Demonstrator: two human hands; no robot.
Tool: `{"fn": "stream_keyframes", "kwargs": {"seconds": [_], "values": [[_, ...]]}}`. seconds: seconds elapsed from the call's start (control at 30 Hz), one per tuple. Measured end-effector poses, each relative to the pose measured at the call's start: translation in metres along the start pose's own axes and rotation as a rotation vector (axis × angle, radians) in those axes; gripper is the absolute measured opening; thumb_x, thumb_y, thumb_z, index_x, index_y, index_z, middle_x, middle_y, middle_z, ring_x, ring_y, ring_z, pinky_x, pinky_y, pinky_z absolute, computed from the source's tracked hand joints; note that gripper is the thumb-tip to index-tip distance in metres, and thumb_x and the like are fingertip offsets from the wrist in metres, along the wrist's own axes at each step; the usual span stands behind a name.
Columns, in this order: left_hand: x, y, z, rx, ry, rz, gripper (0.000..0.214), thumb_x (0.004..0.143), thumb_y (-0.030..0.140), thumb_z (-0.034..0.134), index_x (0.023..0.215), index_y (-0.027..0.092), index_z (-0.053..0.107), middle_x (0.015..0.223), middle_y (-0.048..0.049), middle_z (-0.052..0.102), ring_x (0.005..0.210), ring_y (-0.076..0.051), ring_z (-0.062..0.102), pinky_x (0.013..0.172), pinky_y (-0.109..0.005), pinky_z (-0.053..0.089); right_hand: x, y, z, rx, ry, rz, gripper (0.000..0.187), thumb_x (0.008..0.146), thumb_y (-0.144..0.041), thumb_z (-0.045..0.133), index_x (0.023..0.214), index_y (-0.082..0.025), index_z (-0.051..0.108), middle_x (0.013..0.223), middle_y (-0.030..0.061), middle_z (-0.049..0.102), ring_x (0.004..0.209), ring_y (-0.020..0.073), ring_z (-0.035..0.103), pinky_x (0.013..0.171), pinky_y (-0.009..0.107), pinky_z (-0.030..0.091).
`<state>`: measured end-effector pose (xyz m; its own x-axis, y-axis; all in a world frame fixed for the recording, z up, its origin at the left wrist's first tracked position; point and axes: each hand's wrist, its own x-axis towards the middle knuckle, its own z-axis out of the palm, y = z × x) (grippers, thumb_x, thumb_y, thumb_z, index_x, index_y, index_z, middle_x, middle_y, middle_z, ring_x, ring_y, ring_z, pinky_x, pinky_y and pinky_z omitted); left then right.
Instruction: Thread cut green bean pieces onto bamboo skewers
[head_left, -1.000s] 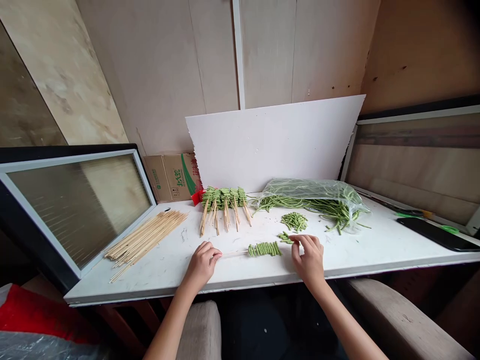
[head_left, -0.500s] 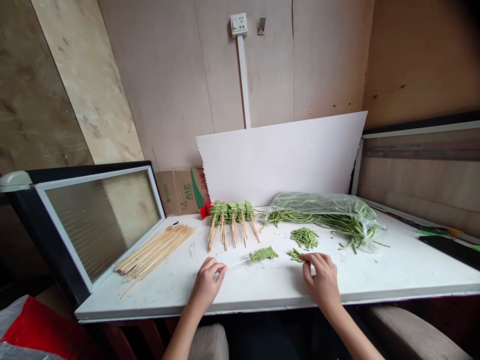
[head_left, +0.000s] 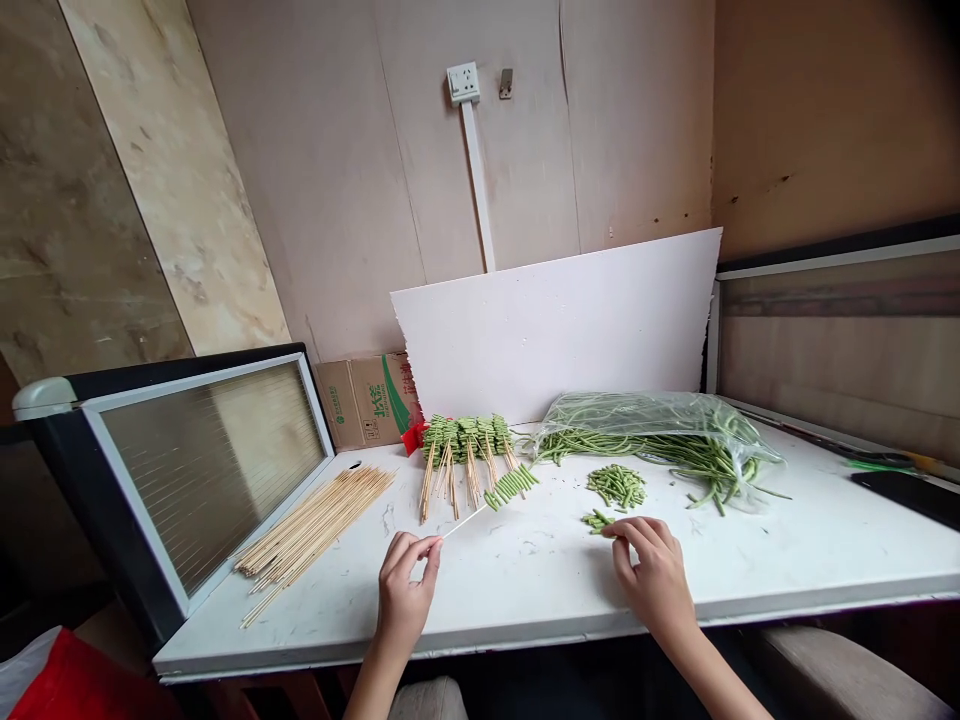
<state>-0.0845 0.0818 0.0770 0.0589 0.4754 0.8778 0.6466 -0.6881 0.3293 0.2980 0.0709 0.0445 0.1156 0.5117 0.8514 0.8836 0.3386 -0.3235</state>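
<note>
My left hand (head_left: 407, 590) pinches the bare end of a thin skewer (head_left: 465, 521) between thumb and fingers. A row of short green bean pieces (head_left: 512, 486) is threaded side by side on its far end, tilted up to the right, above the table. My right hand (head_left: 651, 568) reaches over a small group of cut bean pieces (head_left: 598, 520), its fingertips touching them and its thumb held apart. Just behind lies a larger pile of cut pieces (head_left: 616, 485). Finished-looking bean skewers (head_left: 466, 440) are stacked farther back, their sticks pointing toward me.
Loose bamboo skewers (head_left: 319, 530) lie at the left beside a framed panel (head_left: 210, 470). Long green beans (head_left: 705, 465) spill from a clear plastic bag (head_left: 637, 410) at the back right. A cardboard box (head_left: 364, 402) and a white board (head_left: 559, 335) stand behind. A dark phone-like object (head_left: 911, 500) lies at right.
My left hand has tilted the skewer so its bean end rises and shifts left toward the stacked skewers. My right hand stays at the small group of pieces. The view has tilted slightly.
</note>
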Motion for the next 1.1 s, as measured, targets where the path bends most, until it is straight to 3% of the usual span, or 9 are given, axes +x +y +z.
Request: {"fn": "stream_keyframes", "kwargs": {"seconds": [0.2,0.43,0.67,0.9,1.1], "values": [[0.029,-0.015,0.003,0.077,0.143,0.046,0.013,0.1,0.023,0.062,0.102,0.019,0.074,0.079,-0.0039,0.064,0.077,-0.018,0.061,0.073,-0.03,0.051,0.0,0.002,0.002,0.0,-0.001,-0.019,0.02,0.098,-0.022,0.05,0.092,-0.024,0.069,0.093,0.007,0.073,0.101,0.0296,0.059,0.082,0.041,0.043],[0.09,-0.057,0.045,0.258,0.211,-0.054,0.025,0.101,0.031,0.058,0.085,0.017,0.072,0.075,-0.0033,0.062,0.073,-0.017,0.058,0.073,-0.028,0.045,-0.001,0.004,0.004,-0.009,-0.017,-0.005,0.02,0.098,-0.023,0.05,0.091,-0.024,0.069,0.094,0.0066,0.073,0.1,0.0298,0.06,0.082,0.041,0.044],[0.136,-0.084,0.077,0.499,0.028,-0.233,0.026,0.1,0.025,0.055,0.081,0.018,0.072,0.085,-0.006,0.068,0.083,-0.019,0.062,0.073,-0.028,0.041,0.0,0.006,0.006,-0.025,-0.042,0.01,0.023,0.098,-0.025,0.05,0.088,-0.025,0.07,0.093,0.0073,0.073,0.1,0.0301,0.06,0.081,0.041,0.045],[0.146,-0.085,0.097,0.57,-0.086,-0.244,0.03,0.102,0.024,0.05,0.087,0.017,0.075,0.093,-0.0093,0.071,0.094,-0.022,0.062,0.081,-0.03,0.043,0.001,0.008,0.008,-0.03,-0.063,0.019,0.027,0.098,-0.028,0.049,0.086,-0.025,0.072,0.092,0.0084,0.073,0.1,0.0309,0.06,0.08,0.042,0.046],[0.15,-0.076,0.115,0.586,-0.256,-0.269,0.029,0.098,0.016,0.054,0.079,0.014,0.075,0.093,-0.0125,0.072,0.095,-0.024,0.064,0.083,-0.032,0.044,0.0,0.012,0.009,-0.021,-0.073,-0.002,0.025,0.099,-0.03,0.05,0.086,-0.025,0.072,0.093,0.0094,0.073,0.1,0.0316,0.06,0.08,0.043,0.047]]}}
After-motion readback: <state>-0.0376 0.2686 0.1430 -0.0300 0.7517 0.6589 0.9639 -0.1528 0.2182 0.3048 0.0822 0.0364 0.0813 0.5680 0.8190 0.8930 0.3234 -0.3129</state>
